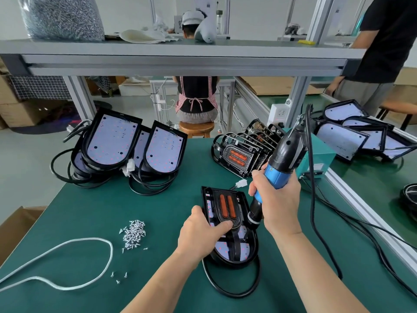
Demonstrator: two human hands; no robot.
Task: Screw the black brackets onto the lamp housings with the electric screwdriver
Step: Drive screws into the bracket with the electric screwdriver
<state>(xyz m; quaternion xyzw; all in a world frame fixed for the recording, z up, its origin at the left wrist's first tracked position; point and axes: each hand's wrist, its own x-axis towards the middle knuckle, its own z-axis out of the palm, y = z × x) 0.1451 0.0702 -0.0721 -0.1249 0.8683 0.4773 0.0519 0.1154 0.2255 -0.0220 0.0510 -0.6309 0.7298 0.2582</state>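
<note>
bracing the work, the left hand (203, 231) curls over the nine o'clock edge of the black d-shaped lamp housing (234, 251), its thumb lying across the near end of the black plastic bracket with two orange oblong inserts (225, 206). this probably stops the bracket shifting while a screw goes in. the housing lies flat on the green bench mat (90, 211) at the centre of the view, with the bracket on top of it. the right hand (277, 199) is wrapped tight round the blue-and-black corded electric screwdriver (282, 163), which tilts toward one o'clock, nose down at the bracket's three o'clock side. the bit is hidden, so whether it sits in a screw cannot be told. the heap of small silver screws (133, 233) lies at nine o'clock of the housing, likely kept there for the free hand. counted: one screwdriver, one housing in work, one bracket on it. at least three more white-faced housings (112, 141) lean together at ten o'clock, probably waiting. a row of spare brackets (243, 152) stands on edge at one o'clock, overlapping too much to count. several more housings (343, 136) sit at two o'clock on the next bench. three or four stray screws (118, 276) lie at seven o'clock, by one looped white cord (67, 263).
</note>
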